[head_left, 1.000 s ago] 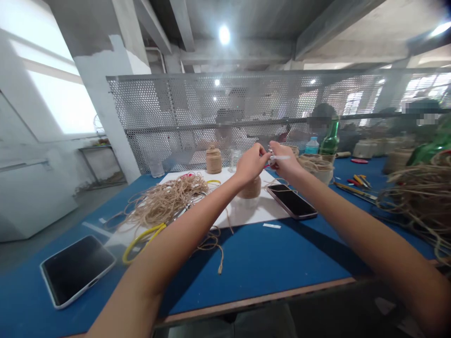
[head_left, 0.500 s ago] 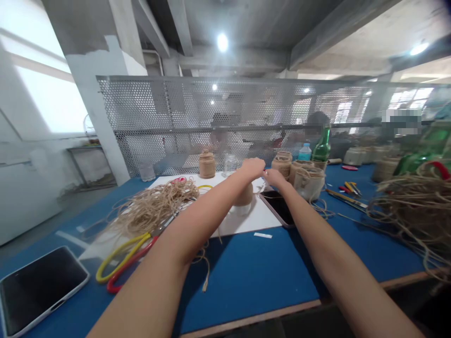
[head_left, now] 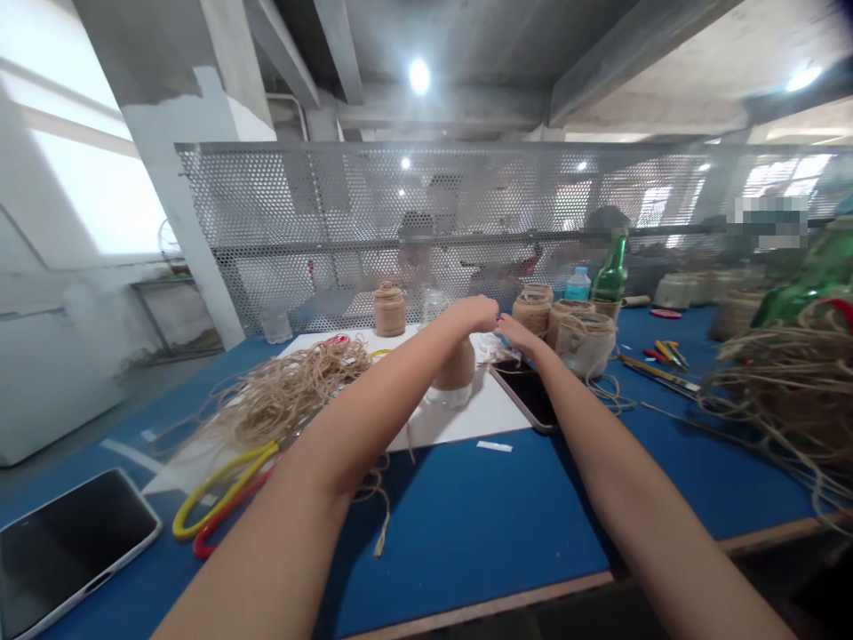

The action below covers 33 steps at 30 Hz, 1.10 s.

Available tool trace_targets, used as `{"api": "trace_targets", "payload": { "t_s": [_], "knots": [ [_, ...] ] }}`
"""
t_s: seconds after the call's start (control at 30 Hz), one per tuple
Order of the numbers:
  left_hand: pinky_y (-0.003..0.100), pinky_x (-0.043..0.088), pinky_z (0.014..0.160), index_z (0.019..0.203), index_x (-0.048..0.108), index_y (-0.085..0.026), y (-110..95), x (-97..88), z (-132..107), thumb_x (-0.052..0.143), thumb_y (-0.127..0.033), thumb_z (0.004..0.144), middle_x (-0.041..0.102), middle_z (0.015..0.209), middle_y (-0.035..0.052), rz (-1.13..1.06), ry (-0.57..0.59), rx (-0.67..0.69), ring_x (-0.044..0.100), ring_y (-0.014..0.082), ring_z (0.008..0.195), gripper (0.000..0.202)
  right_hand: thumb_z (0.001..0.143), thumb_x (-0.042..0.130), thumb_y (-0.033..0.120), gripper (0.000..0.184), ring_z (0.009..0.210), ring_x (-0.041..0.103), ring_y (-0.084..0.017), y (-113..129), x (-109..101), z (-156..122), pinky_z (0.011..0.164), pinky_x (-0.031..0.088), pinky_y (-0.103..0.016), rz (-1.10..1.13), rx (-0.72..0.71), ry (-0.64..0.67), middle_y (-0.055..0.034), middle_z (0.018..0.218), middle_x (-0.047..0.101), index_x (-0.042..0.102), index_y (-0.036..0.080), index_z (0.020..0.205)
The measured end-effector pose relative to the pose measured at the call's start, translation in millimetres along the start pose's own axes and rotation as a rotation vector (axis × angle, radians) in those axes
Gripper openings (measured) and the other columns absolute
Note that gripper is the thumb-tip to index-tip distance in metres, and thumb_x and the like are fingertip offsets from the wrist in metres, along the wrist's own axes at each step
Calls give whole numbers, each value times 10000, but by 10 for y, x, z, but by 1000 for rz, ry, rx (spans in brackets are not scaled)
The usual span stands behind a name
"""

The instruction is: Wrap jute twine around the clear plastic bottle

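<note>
Rearmost, a perforated metal partition (head_left: 360,196) spans the width of the workstation. Forward of it extends the blue tabletop (head_left: 480,524), on which a white sheet (head_left: 497,418) lies flat. Two heaps of loose twine occupy the sides: the left heap (head_left: 293,391) lies partly over the sheet; the right heap (head_left: 779,382) sits near a green bottle at the tabletop's edge of view.

Scissors (head_left: 270,452) with one yellow and one red handle lie in front of the left heap, partly covered by my left forearm. One phone (head_left: 73,538) rests face up at the near left corner; a second phone (head_left: 526,396) lies beside my right forearm, partly on the sheet.

My left hand (head_left: 476,313) and right hand (head_left: 516,333) are held close together above the sheet, fingertips meeting or nearly so. The fingers are largely hidden; I cannot tell what they grip.

The twine-wrapped jar (head_left: 457,369) stands on the sheet below my left hand, its clear glass base exposed and its top hidden. A closed, wrapped jar (head_left: 390,311) stands behind, toward the partition. Smallest, a white strip (head_left: 494,446) lies on the tabletop just in front of the sheet.
</note>
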<state>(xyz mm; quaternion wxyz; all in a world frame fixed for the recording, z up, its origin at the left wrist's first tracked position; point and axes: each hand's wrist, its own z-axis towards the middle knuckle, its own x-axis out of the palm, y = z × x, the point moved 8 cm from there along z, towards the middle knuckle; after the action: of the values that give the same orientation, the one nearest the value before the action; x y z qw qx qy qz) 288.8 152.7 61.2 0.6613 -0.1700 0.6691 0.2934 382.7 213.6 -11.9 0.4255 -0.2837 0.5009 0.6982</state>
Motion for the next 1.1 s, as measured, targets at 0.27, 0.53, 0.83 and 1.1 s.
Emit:
{"api": "trace_targets", "payload": {
  "t_s": [0.27,0.53,0.83,1.1],
  "knots": [
    [289,441,793,923,654,-215,610,-238,-361,506,-218,775,652,988,53,-49,-182,-105,581,206,922,209,864,493,307,296,946,561,-191,-31,71,-79,791,482,-384,-12,99,94,-69,1129,546,526,157,1117],
    [384,475,812,1108,521,-155,1826,-262,-877,477,-306,878,530,1129,80,-78,-253,-302,545,189,957,279,868,487,300,292,946,561,-180,13,-66,-60,793,481,-384,34,144,-21,-77,1134,543,518,164,1124],
    [334,483,741,1000,571,-126,2124,440,-1617,469,-338,876,594,974,57,-133,66,-315,575,167,844,266,862,411,218,230,948,552,-221,699,-641,-53,856,412,-344,43,-56,-171,-123,1019,616,603,122,947],
    [212,392,538,610,646,-168,1427,717,-1913,595,-407,659,643,621,29,-104,275,-197,555,147,576,250,813,393,157,219,909,494,-215,2138,-979,-858,847,333,-351,-27,-600,-452,-89,915,589,599,195,879]
  ]
}}
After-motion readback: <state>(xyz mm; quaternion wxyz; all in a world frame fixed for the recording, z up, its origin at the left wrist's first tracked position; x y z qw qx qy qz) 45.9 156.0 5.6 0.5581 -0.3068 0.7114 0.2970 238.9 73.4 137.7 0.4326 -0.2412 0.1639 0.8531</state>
